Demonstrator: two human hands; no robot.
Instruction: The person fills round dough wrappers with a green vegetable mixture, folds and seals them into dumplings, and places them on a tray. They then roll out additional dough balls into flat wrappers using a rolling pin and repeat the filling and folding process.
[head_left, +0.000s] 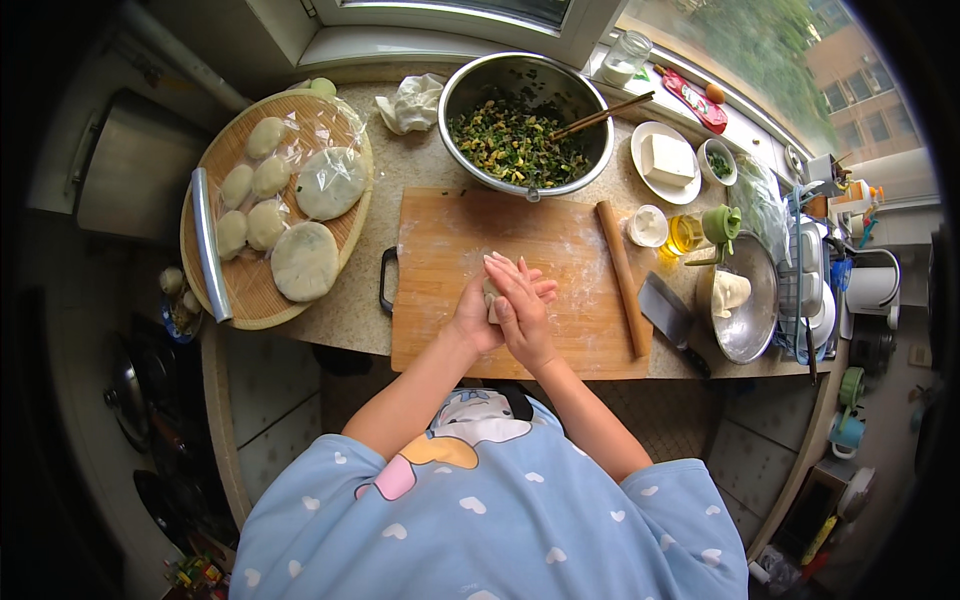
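Between my two palms sits a small piece of pale dough (492, 301), mostly covered by the fingers. My left hand (476, 319) cups it from the left, and my right hand (523, 311) presses over it from the right. Both are above a floured wooden cutting board (442, 247). A wooden rolling pin (624, 281) lies along the board's right side. Behind the board, a large steel bowl (525, 191) holds a chopped green and yellow filling (517, 142), with chopsticks (604, 116) leaning in it.
At left, a woven tray (352, 247) carries dough balls and flattened rounds (304, 261), partly under plastic wrap, with a wrap roll (211, 244) on its edge. To the right are a cleaver (667, 309), an oil bottle (686, 234), a tofu plate (679, 196) and a steel bowl (750, 337) with dough.
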